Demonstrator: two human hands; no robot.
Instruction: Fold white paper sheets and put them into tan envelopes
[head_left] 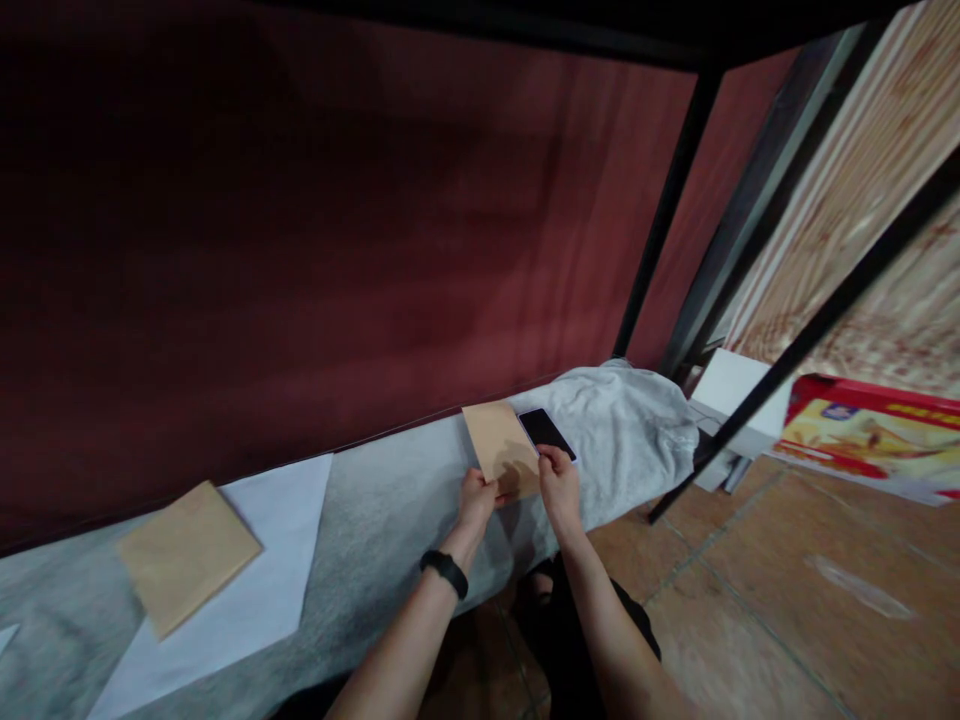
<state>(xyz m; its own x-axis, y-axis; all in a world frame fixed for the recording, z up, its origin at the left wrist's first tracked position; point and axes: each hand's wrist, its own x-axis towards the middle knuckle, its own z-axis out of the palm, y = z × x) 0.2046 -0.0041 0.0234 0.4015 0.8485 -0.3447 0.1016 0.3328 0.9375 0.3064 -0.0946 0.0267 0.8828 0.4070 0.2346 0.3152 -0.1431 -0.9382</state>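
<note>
Brown paper lies between left fingers and right fingers.

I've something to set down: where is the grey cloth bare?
Between the white sheet and left hand, the grey cloth lies bare; also, rumpled, right of the phone. Crowded: around right hand and brown paper.

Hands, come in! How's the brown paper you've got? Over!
Left hand gripping near edge of brown paper. Right hand at its right edge, grip unclear. Smartphone close alongside.
</note>
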